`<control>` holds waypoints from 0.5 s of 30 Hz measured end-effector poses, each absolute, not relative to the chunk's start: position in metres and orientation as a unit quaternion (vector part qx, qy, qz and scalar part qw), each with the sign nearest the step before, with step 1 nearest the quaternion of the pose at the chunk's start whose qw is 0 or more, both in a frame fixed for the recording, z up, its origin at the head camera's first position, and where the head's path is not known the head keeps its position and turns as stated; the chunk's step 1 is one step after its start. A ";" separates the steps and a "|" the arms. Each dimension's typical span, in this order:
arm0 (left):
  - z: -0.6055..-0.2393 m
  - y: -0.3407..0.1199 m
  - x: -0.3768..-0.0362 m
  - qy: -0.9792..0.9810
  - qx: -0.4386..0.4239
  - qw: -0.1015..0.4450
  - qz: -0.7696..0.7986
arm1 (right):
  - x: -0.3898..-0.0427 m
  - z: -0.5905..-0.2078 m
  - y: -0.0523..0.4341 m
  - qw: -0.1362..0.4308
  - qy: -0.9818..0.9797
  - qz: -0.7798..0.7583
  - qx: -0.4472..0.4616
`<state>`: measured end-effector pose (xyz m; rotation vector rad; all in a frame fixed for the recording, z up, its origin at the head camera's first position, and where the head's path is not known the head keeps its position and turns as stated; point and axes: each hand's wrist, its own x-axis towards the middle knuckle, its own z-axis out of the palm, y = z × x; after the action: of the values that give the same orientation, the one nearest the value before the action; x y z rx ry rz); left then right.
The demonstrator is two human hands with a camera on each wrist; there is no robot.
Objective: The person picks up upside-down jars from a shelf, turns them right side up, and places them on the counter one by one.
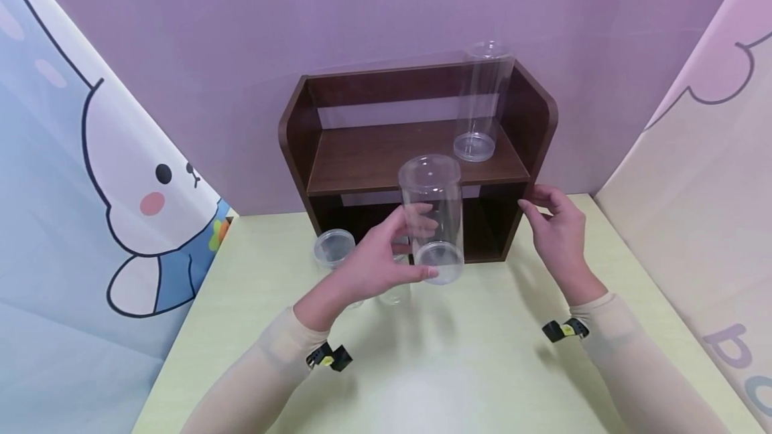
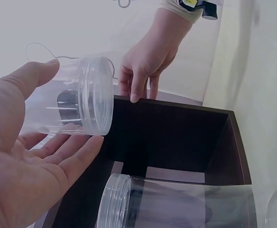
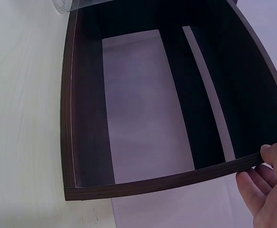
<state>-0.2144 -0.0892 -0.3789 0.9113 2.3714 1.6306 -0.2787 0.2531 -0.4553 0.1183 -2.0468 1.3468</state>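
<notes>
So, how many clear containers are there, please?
4: one container in the left hand, another on the upper shelf, two on the table, partly behind that hand; others may be hidden.

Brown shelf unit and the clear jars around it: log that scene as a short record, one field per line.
Left hand: holds a clear jar in front of the unit
Right hand: pinches the shelf unit at its right side edge
Upper level: a standing jar, towards the right
Table: a leftmost jar and a second jar, both partly hidden by the left hand
Background: purple backdrop
</notes>
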 end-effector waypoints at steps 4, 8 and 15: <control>-0.381 -0.090 -0.213 0.784 0.307 0.069 0.535 | -0.279 -0.456 0.253 0.337 -0.785 0.518 0.045; -0.383 -0.090 -0.213 0.780 0.316 0.069 0.535 | -0.279 -0.455 0.253 0.336 -0.784 0.520 0.047; -0.386 -0.090 -0.212 0.782 0.315 0.073 0.533 | -0.271 -0.448 0.246 0.351 -0.773 0.528 0.033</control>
<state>-0.2122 -0.0904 -0.3861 0.9475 2.3492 1.6002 -0.2707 0.2463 -0.4480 0.0852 -2.0005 1.3669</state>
